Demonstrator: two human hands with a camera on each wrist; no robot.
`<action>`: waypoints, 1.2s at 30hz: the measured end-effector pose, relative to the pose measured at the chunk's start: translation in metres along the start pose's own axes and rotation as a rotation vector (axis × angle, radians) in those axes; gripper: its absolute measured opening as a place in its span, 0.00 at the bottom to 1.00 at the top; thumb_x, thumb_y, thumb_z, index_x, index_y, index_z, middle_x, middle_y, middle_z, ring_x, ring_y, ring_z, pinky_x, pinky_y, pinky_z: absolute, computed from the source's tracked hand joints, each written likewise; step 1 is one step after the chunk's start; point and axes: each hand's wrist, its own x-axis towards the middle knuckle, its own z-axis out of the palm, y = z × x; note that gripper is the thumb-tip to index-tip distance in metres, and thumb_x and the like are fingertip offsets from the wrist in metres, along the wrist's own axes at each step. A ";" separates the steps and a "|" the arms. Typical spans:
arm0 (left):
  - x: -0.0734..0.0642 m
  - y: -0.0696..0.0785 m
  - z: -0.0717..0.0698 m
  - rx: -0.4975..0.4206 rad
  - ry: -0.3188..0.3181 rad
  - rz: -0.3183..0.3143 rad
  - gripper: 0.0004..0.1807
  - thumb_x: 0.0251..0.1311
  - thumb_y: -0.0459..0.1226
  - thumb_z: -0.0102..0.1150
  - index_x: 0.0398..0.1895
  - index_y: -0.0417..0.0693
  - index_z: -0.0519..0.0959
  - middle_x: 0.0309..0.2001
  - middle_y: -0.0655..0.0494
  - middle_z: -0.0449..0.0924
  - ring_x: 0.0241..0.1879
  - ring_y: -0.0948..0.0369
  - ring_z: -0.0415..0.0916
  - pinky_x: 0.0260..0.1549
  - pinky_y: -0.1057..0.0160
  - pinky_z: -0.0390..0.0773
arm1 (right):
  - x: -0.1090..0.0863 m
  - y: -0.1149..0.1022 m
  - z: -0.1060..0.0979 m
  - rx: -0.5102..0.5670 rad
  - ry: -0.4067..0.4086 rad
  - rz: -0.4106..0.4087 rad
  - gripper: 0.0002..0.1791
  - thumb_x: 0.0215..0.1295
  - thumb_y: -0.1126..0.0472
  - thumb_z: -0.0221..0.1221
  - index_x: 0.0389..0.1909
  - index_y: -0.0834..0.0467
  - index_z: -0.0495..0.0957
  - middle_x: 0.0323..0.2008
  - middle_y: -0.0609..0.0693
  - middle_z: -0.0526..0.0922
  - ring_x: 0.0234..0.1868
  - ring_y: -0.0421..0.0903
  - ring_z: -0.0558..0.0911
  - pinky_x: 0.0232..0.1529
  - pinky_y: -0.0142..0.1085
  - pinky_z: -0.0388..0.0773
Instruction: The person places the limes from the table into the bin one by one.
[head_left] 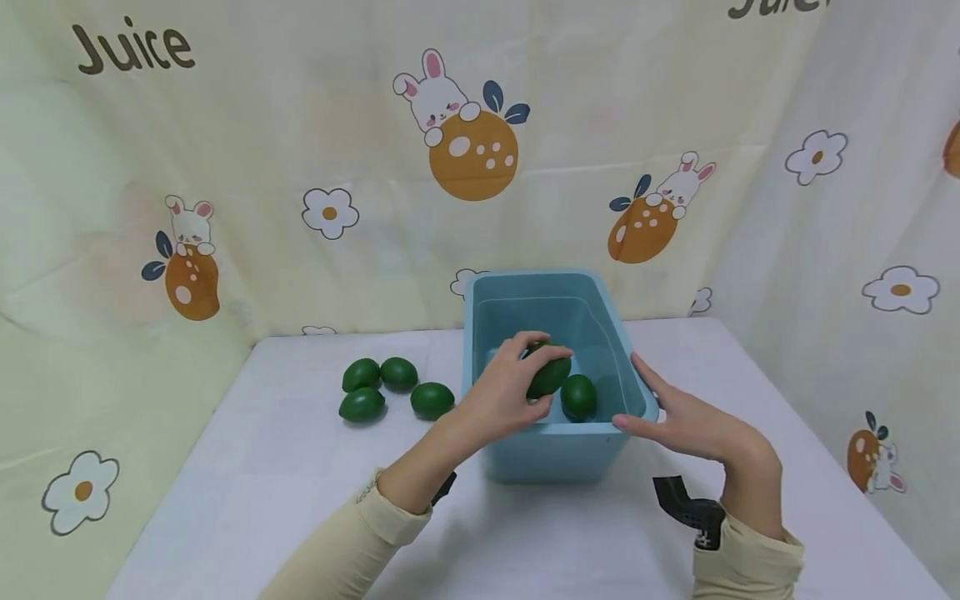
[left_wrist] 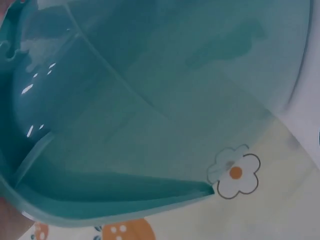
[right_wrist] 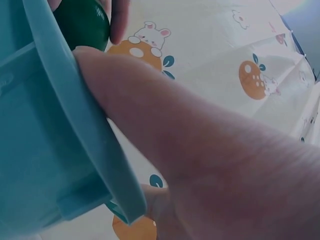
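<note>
My left hand (head_left: 504, 390) reaches over the light blue plastic bin (head_left: 547, 454) and holds a dark green lime (head_left: 550, 377) between thumb and fingers, above the bin's inside. Another lime (head_left: 578, 397) lies on the bin floor near the front right. At the bin's front right corner, my right hand (head_left: 686, 421) grips the rim, thumb on the front edge and fingers along the right side. In the right wrist view its thumb (right_wrist: 130, 95) presses the rim, with the held lime (right_wrist: 85, 25) beyond. The left wrist view shows mostly bin wall (left_wrist: 150, 100).
Several more limes (head_left: 362, 405) lie grouped on the white tabletop (head_left: 300, 467) left of the bin. Behind the table hangs a cream curtain (head_left: 315, 125) printed with rabbits, fruit and flowers; the bin's far end stands close to it.
</note>
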 end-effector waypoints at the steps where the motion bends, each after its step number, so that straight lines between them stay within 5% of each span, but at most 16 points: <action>1: 0.000 0.000 0.001 0.007 0.000 0.002 0.28 0.59 0.38 0.60 0.64 0.62 0.68 0.68 0.53 0.60 0.64 0.54 0.62 0.53 0.58 0.76 | 0.000 0.000 0.000 -0.003 -0.001 0.004 0.54 0.62 0.41 0.56 0.75 0.48 0.27 0.73 0.67 0.46 0.66 0.70 0.59 0.52 0.66 0.69; 6: -0.002 -0.007 0.001 0.019 0.084 0.043 0.24 0.60 0.36 0.57 0.61 0.59 0.72 0.67 0.54 0.62 0.66 0.55 0.60 0.54 0.60 0.75 | 0.001 -0.001 0.001 -0.013 -0.005 0.018 0.54 0.63 0.41 0.56 0.75 0.48 0.27 0.73 0.67 0.46 0.66 0.71 0.58 0.51 0.66 0.69; 11: -0.018 -0.021 -0.007 -0.034 0.314 0.050 0.17 0.58 0.30 0.56 0.50 0.53 0.79 0.61 0.55 0.70 0.62 0.57 0.66 0.46 0.62 0.77 | 0.004 0.000 0.002 -0.013 -0.005 0.004 0.54 0.63 0.42 0.56 0.75 0.47 0.27 0.73 0.67 0.45 0.66 0.71 0.57 0.50 0.67 0.69; 15: -0.035 -0.041 -0.015 -0.031 0.465 -0.004 0.14 0.56 0.29 0.57 0.45 0.51 0.80 0.58 0.54 0.73 0.58 0.56 0.69 0.46 0.61 0.78 | 0.005 0.001 0.002 -0.018 -0.006 0.001 0.54 0.63 0.42 0.56 0.74 0.46 0.26 0.73 0.68 0.44 0.66 0.72 0.57 0.49 0.68 0.69; 19: -0.052 -0.072 -0.021 0.019 0.513 -0.129 0.14 0.56 0.32 0.60 0.46 0.49 0.79 0.58 0.53 0.72 0.58 0.54 0.69 0.51 0.55 0.78 | 0.005 0.001 0.001 -0.027 -0.010 -0.001 0.53 0.64 0.43 0.55 0.74 0.45 0.26 0.72 0.68 0.45 0.65 0.71 0.58 0.48 0.67 0.69; 23: -0.073 -0.112 -0.021 0.068 0.460 -0.296 0.16 0.55 0.34 0.61 0.48 0.50 0.78 0.60 0.50 0.70 0.59 0.50 0.67 0.53 0.48 0.74 | 0.005 0.002 0.001 -0.044 -0.011 -0.006 0.53 0.64 0.42 0.54 0.74 0.44 0.25 0.73 0.66 0.43 0.66 0.71 0.56 0.50 0.68 0.67; 30: -0.109 -0.172 -0.009 0.144 0.194 -0.612 0.26 0.55 0.40 0.62 0.59 0.50 0.72 0.65 0.42 0.59 0.65 0.43 0.57 0.50 0.37 0.68 | 0.006 0.005 0.001 -0.028 -0.018 -0.014 0.52 0.65 0.44 0.54 0.74 0.44 0.24 0.74 0.66 0.39 0.67 0.73 0.53 0.50 0.69 0.66; 36: -0.122 -0.200 -0.001 0.116 0.103 -0.717 0.35 0.54 0.40 0.64 0.66 0.48 0.64 0.67 0.36 0.54 0.66 0.39 0.54 0.50 0.36 0.71 | 0.008 0.005 0.002 -0.015 -0.031 -0.013 0.52 0.66 0.44 0.53 0.73 0.43 0.23 0.74 0.67 0.39 0.67 0.74 0.52 0.49 0.70 0.65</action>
